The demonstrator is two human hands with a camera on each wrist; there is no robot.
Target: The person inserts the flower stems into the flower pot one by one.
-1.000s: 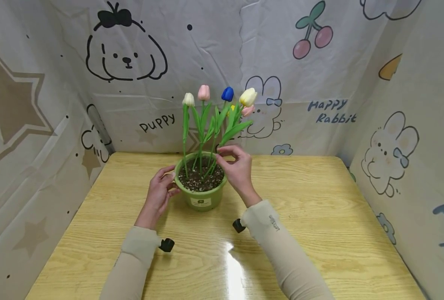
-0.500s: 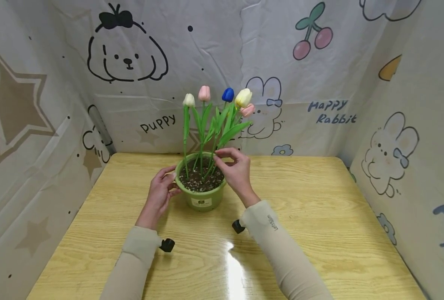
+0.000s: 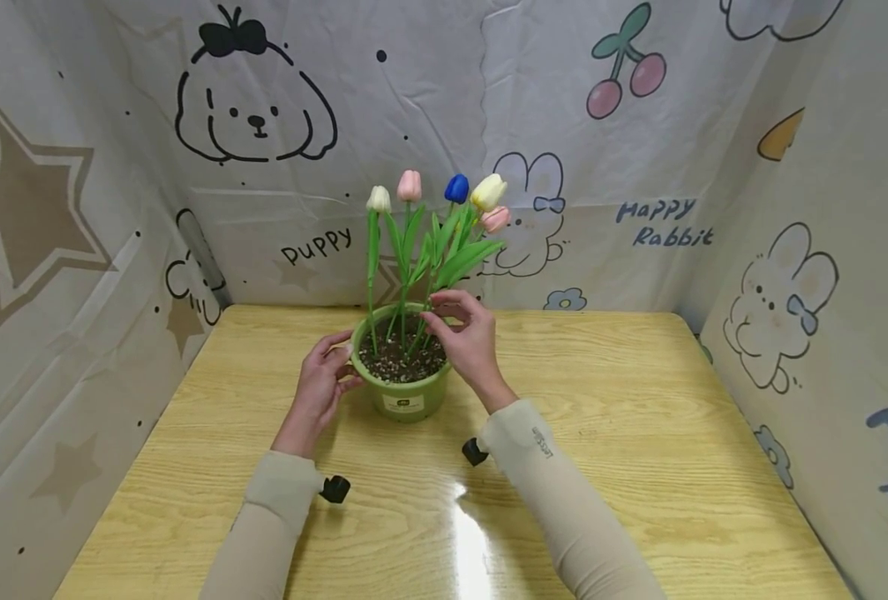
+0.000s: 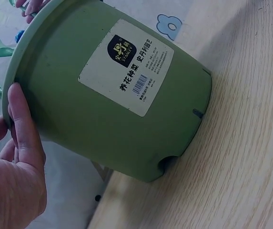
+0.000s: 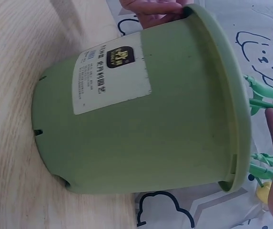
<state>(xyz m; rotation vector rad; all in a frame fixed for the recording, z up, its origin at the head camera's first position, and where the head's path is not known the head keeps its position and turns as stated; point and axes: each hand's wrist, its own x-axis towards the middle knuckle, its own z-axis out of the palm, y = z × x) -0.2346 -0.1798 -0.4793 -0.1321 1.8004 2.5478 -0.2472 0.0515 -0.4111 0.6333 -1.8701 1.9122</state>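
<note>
A green flower pot [image 3: 414,403] filled with dark soil [image 3: 387,367] stands on the table. Artificial tulips rise from it: a white tulip [image 3: 378,199], a pink tulip [image 3: 410,185], a blue tulip [image 3: 456,188], a cream tulip [image 3: 488,192] and a lower pink tulip [image 3: 496,219]. My left hand [image 3: 318,387] holds the pot's rim on its left side, thumb and fingers at the edge in the left wrist view. Above the right rim, my right hand [image 3: 472,340] pinches a green stem [image 5: 265,103] between thumb and fingers. The right wrist view also shows a yellow tulip [image 5: 264,192].
A printed label [image 4: 129,67] is on the pot's front. The wood-grain table [image 3: 601,433] is enclosed by patterned cloth [image 3: 414,92] at the back and both sides. Each wrist carries a small black camera, such as the left wrist camera [image 3: 335,489].
My right hand has shifted slightly left over the pot. The cream tulip has moved left with it, and the yellow bloom behind is hidden in the head view. My left hand stays at the rim.
</note>
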